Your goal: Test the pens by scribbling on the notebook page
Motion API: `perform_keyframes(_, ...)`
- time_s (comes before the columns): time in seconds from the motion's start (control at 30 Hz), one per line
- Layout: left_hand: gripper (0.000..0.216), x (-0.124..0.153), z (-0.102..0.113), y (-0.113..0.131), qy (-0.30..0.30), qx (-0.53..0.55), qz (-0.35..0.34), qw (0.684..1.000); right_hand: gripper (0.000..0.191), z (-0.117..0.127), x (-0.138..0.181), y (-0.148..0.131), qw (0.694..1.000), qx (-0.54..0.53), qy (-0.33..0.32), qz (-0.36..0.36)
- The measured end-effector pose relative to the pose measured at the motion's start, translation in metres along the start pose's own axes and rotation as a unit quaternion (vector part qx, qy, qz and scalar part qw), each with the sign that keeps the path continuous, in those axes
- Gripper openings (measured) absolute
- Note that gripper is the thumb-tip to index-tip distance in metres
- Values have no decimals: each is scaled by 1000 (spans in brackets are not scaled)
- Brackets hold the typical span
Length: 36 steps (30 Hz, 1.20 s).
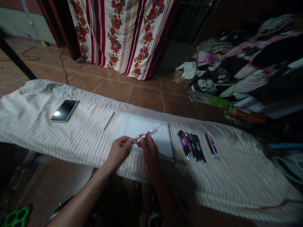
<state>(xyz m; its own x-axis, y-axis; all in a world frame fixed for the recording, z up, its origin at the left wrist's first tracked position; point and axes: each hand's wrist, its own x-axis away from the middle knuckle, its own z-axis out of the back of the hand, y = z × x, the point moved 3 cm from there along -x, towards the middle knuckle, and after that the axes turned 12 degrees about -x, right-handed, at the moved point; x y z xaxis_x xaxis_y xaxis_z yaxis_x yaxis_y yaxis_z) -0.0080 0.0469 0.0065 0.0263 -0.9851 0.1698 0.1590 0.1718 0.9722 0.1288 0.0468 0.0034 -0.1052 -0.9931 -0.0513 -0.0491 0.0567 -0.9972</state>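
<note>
Dim room, terracotta floor tiles, a big floral striped sheet (pixel 123 31) hung up at the back and a heap of clothes (pixel 248 63) piled off to the right. Up front was a long surface under a pink-striped cloth (pixel 47 132).

On the cloth sat a spiral notebook (pixel 156 138), open to a white page, and both hands met right over its near edge. The left hand (pixel 120 148) was closed in a pinch on the near tip of a white-and-pink pen (pixel 149 132), and the right hand (pixel 148 149) was wrapped around the barrel just past it, so the pen's far end poked out over the page, tilted up and to the right. To me it read as working the end of the pen, a cap or a tip, though it was too dark and small to say which.

My take on doing that bit well: keep the barrel hand firm and steady, pull straight along the pen's line instead of bending it, and keep it over the notebook so anything that pops loose lands on paper.

A row of dark pens (pixel 191 143) lay just right of the notebook, two more pens (pixel 211 145) beyond them, a pale green pen (pixel 108 121) to its left, and a smartphone (pixel 64 110) further left, well apart.
</note>
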Motion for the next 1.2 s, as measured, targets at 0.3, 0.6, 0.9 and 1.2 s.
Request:
perform_keyframes(0.3, 34, -2, -20, -4, -81, 225, 110, 965, 29, 12, -1, 4, 992, 50, -106, -45)
perform_keyframes(0.6, 19, -2, -32, 1, -44, 307, 121, 943, 25, 18, -3, 3, 988, -120, 31, -88)
perform_keyframes(0.9, 15, -4, -39, 9, 6, 361, 127, 924, 37, 23, -2, 0, 952, -258, 72, -151)
perform_keyframes(1.2, 17, -2, -42, 6, -11, 328, 97, 940, 27, 32, -2, 6, 950, -238, 128, -159)
